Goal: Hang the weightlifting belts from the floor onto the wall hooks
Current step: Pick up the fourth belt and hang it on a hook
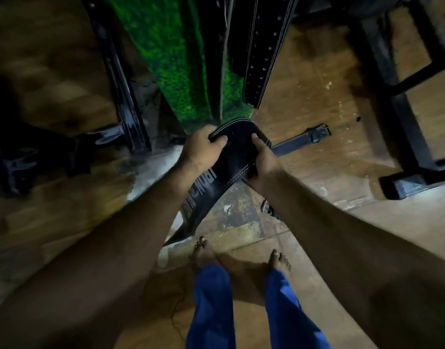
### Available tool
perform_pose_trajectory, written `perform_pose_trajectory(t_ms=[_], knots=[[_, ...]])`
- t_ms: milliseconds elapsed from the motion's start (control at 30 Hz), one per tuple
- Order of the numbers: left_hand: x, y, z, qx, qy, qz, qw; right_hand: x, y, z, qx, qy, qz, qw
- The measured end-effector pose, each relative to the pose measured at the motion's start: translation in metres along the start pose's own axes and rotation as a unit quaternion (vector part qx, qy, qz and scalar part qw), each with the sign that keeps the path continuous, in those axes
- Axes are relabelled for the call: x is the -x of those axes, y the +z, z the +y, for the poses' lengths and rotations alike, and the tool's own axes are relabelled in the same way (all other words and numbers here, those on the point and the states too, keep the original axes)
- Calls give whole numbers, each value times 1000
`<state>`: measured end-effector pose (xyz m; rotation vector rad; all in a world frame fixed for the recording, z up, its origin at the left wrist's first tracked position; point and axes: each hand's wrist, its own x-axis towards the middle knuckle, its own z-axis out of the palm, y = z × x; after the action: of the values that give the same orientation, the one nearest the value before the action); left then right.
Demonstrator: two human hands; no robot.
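I hold a wide black weightlifting belt [237, 147] with white stitching and white lettering, lifted above the floor in front of the green wall. My left hand [202, 147] grips its upper left edge, and my right hand [263, 163] grips its right edge. The belt's lower end hangs down toward my left foot. Its narrow strap with a buckle [317, 133] lies on the floor to the right. Two other black belts [261, 46] hang against the green wall [166, 54]; the hooks are out of view.
Black metal frames of gym equipment stand on the wooden floor at left [121, 79] and at right [405, 127]. A small metal buckle [266, 207] lies on the floor under my right forearm. My bare feet [209, 253] stand just below the belt.
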<state>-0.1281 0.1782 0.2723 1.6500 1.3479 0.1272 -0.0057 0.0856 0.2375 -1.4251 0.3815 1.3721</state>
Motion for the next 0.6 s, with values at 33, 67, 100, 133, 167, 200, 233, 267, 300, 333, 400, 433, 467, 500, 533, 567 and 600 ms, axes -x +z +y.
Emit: perform_pose_trajectory(t_ms=[33,67,100,133,167,200,233,267,300,333,400,433,467,500,533,567,600], knots=[[11,-8,10,19,0,-3,1000,19,3,-1,-5,0,-13,1000],[21,-16,19,34,2,-2,999,36,4,-3,-7,2,-23,1000],[33,-24,29,40,4,2,999,52,5,-7,-2,5,-31,999],[48,-31,39,39,11,10,999,69,4,-12,6,7,-44,999],[63,-38,48,35,21,16,999,88,3,-18,16,7,-58,998],[77,-43,56,32,24,22,999,103,1,-23,30,5,-65,997],[93,-49,65,35,22,29,999,120,0,-28,46,0,-71,996],[109,-54,72,44,20,40,998,138,0,-34,63,-10,-73,995],[126,-59,80,55,18,58,997,158,1,-38,78,-22,-73,994],[143,-65,91,66,15,76,995,175,2,-43,96,-34,-67,993],[175,-75,113,91,-6,102,991,207,4,-54,109,-58,-69,990],[191,-81,125,103,-12,109,989,225,4,-60,110,-71,-82,988],[203,-89,139,115,-13,116,986,246,6,-69,116,-80,-98,985],[216,-97,153,124,-11,124,984,268,7,-79,122,-90,-110,982],[230,-104,169,132,-4,128,983,290,6,-88,132,-106,-117,979],[241,-111,183,141,2,126,982,306,6,-94,143,-118,-130,974],[248,-118,195,156,-1,116,981,320,5,-99,157,-128,-140,969]])
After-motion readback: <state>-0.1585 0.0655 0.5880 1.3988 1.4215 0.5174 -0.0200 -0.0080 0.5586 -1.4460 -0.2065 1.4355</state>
